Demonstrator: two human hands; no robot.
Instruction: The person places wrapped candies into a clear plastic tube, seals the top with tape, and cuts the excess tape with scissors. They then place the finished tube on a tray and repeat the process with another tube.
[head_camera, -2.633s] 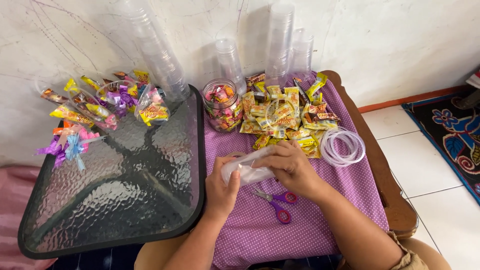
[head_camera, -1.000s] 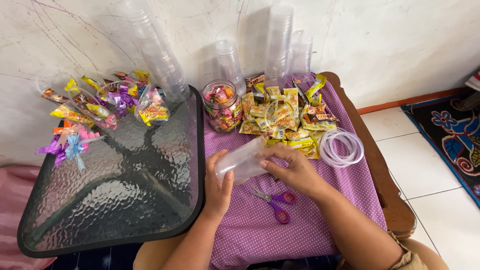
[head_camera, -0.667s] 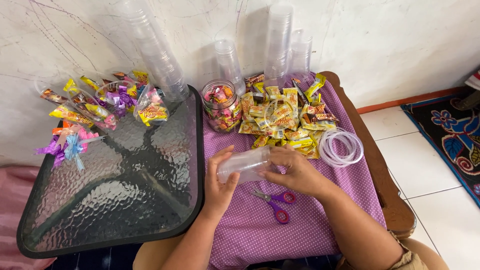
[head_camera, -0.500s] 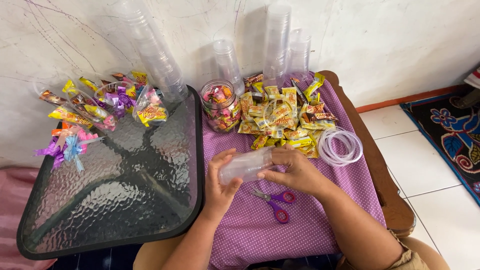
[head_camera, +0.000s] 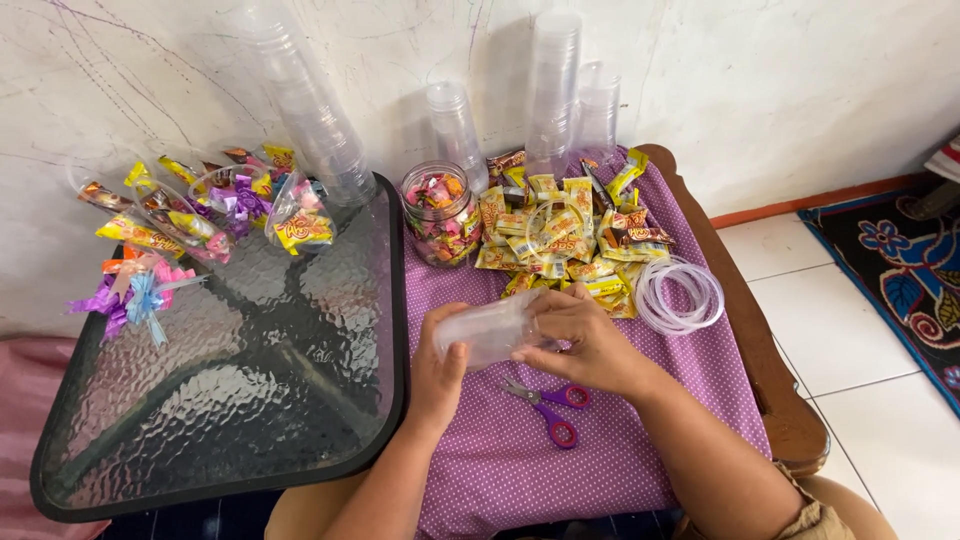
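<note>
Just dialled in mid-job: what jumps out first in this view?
Both hands meet at centre over the purple dotted cloth: the left hand and right hand hold a clear plastic cup on its side. Behind them lies a heap of yellow snack packets beside a candy jar. Purple-handled scissors lie just below the hands.

White scuffed wall (head_camera: 780, 90); pale tiled floor (head_camera: 850, 340); patterned rug (head_camera: 900, 260); glass-topped table (head_camera: 230, 400).

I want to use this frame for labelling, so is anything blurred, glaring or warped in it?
Head view: even, soft daylight and mostly sharp; the clear plastic cup between the left hand and right hand looks slightly smeared; the textured glass table gives mottled reflections; the wide lens bends the cup stacks outward.
</note>
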